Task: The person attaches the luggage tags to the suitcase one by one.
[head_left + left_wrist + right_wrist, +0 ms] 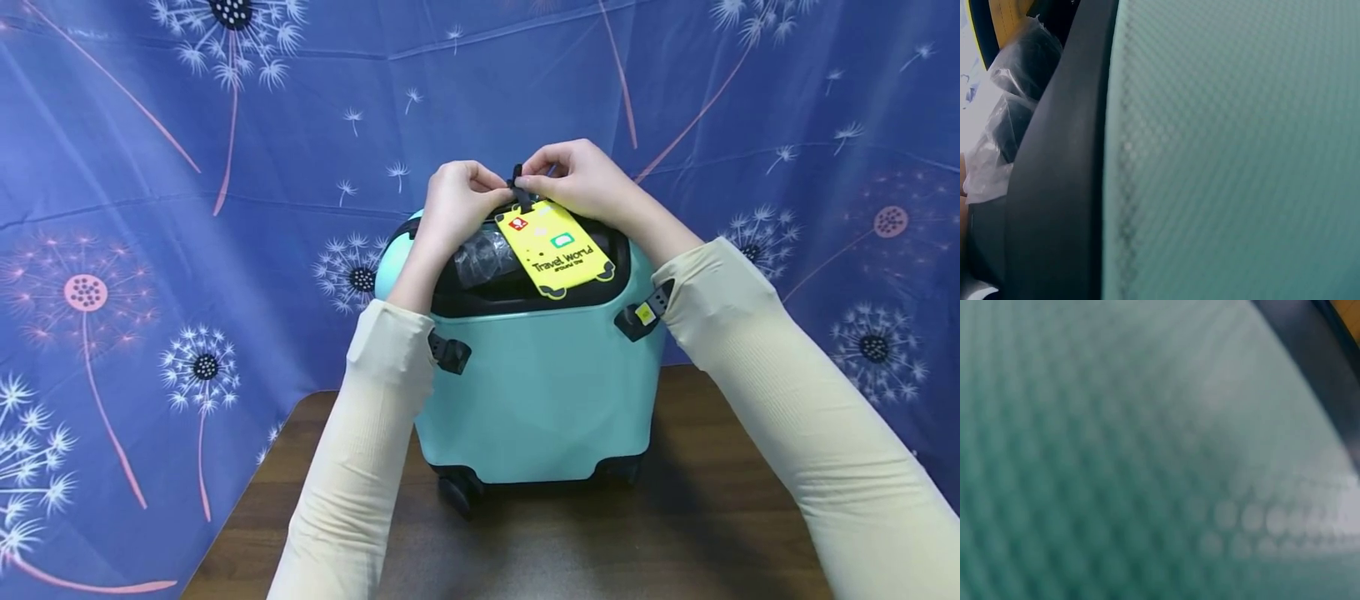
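Note:
A turquoise suitcase (540, 392) stands upright on its wheels. Over its black top panel lies a yellow luggage tag (553, 242) marked "Travel World", with a black strap (523, 198) at its upper end. My left hand (459, 200) pinches the strap from the left with thumb and fingertips. From the other side, my right hand (581, 179) pinches the same strap close to the left fingertips. Clear plastic wrap (483, 258) covers the part beneath the tag. Both wrist views are mostly filled by the suitcase's textured shell (1229, 150), (1085, 456); the right one is blurred.
The suitcase rests on a dark brown wooden table (720, 467). Behind it hangs a blue cloth (487, 92) with dandelion prints. One black suitcase wheel (459, 493) shows at the lower left. Black wrist devices (636, 318) sit by both cuffs, close to the shell.

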